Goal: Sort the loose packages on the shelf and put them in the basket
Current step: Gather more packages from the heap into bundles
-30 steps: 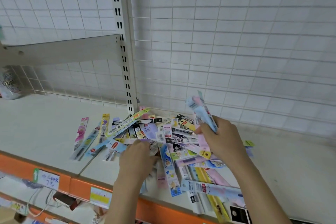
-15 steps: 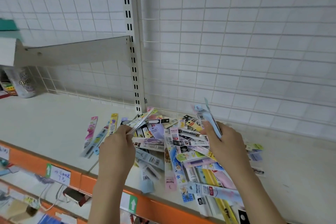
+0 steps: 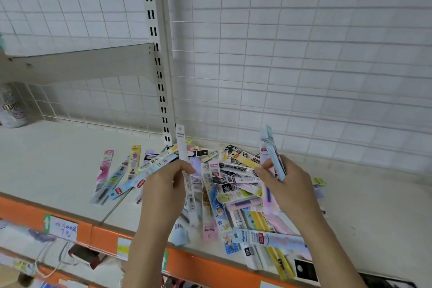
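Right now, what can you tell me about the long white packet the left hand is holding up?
The white packet is a long, narrow strip, probably plastic or card, with a round hang hole and small dark print near its top. It stands nearly upright above the pile of packets. The left hand pinches it partway down; its lower part hangs blurred toward the shelf.

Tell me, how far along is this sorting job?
Early, it seems. The right hand holds a few collected blue packages; the left hand pinches a white package. A big pile remains on the shelf. No basket is in view.
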The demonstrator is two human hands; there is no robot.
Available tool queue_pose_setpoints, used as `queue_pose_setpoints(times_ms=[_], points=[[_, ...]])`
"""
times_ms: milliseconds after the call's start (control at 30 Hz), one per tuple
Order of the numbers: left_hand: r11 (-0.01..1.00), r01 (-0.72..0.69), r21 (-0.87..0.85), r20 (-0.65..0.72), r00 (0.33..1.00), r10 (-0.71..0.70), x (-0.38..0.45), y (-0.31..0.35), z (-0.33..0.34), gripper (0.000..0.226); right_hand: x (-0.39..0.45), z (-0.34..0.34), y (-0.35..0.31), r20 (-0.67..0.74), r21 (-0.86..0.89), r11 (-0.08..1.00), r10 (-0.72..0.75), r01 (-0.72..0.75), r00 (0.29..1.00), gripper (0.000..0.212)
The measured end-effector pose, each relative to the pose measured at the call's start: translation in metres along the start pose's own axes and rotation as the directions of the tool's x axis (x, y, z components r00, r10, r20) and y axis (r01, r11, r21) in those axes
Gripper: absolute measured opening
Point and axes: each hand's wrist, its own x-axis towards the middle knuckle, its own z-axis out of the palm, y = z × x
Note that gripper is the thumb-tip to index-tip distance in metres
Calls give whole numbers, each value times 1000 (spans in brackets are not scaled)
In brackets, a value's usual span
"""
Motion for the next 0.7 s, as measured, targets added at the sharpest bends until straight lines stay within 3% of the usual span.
queue_pose_setpoints(times_ms=[100, 200, 300, 500, 700], points=[[999, 37, -20, 29, 999, -36, -1, 4, 7, 43, -1, -4, 3, 29, -25, 998, 59, -59, 998, 19], [996, 77, -38, 102, 992, -72, -1, 10, 11, 36, -1, -6, 8, 58, -85, 990, 115, -110, 992, 42], [993, 101, -68, 110, 990, -93, -1, 13, 14, 33, 1, -7, 14, 105, -162, 979, 140, -122, 985, 30], [989, 131, -69, 58, 990, -127, 7, -1, 13, 27, 10, -2, 14, 163, -123, 978, 187, -168, 969, 9], [987, 129, -91, 74, 990, -122, 8, -4, 3, 45, 25, 11, 13, 183, -230, 973, 80, -37, 980, 30]])
